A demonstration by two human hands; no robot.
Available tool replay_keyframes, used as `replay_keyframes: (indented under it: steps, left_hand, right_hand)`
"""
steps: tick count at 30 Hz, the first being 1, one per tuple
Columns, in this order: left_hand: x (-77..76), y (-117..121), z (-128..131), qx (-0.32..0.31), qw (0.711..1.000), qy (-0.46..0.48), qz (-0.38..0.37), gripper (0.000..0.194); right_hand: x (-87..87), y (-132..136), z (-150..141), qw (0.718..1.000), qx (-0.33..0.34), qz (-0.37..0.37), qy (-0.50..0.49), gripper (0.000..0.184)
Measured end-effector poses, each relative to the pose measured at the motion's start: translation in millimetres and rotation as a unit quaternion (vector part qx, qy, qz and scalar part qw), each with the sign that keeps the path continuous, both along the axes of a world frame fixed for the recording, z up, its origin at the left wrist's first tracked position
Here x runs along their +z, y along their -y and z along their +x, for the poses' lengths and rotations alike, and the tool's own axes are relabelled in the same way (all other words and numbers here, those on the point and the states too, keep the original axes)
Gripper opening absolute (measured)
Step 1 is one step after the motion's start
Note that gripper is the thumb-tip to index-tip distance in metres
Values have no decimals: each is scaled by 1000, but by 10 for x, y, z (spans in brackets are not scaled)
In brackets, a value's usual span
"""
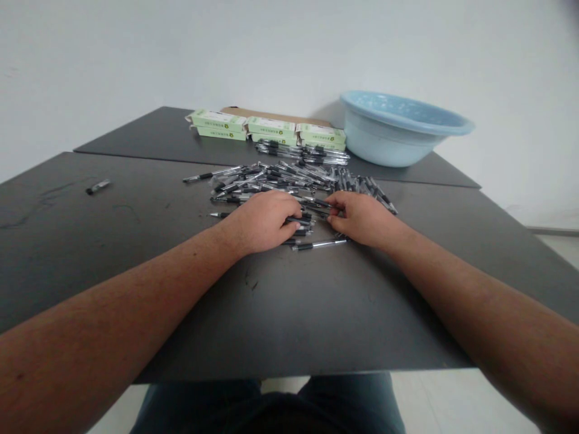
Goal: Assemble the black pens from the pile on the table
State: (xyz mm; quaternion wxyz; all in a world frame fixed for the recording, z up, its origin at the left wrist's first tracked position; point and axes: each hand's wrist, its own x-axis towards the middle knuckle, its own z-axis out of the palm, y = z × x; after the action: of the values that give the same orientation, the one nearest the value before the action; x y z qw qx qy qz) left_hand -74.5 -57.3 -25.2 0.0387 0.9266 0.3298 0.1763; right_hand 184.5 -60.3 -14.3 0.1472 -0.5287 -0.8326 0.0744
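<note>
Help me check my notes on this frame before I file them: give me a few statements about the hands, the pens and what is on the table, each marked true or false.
1. Both hands rest on the pile of pens. True: the left hand and right hand lie on its near edge.
2. The basin is red. False: it is light blue.
3. Green boxes lie in a row behind the pens. True.
4. The basin stands at the table's far left. False: it stands at the far right.
5. One small dark item lies alone, left of the pile. True.
6. The pens are stacked inside the basin. False: they lie spread on the table.
</note>
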Motion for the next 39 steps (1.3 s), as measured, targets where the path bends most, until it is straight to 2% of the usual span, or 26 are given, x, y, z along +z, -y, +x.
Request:
replay_keyframes:
  steps: [11,14,17,22,27,31,35,39]
  left_hand:
    - [-12,-8,7,1,1000,5,-1,25]
    - [-24,-15,6,-2,1000,13,2,23]
    - [-17,-15,4,-15,998,47,23,21]
    - [95,79,26,-12,991,125,55,30]
    - [167,251,106,-33,987,158,2,28]
    - [176,337,164,-40,983,173,-42,22]
    - [186,337,165,10,975,205,-81,19]
    - [141,255,134,68,957,262,-105,18]
  right_hand:
    - [-7,16,45,1000,-7,-5,-3,34]
    - [18,28,37,999,-12,5,-31,37]
    - [61,79,18,996,-7,1,-94,27]
    - [98,243,-27,969,28,-70,-236,22]
    - [69,348,-92,937,72,-137,-313,14]
    - [75,388,-153,918,91,-159,-351,17]
    - [137,386,-83,941,82,-129,-302,20]
    - [200,299,114,972,33,-25,-233,25]
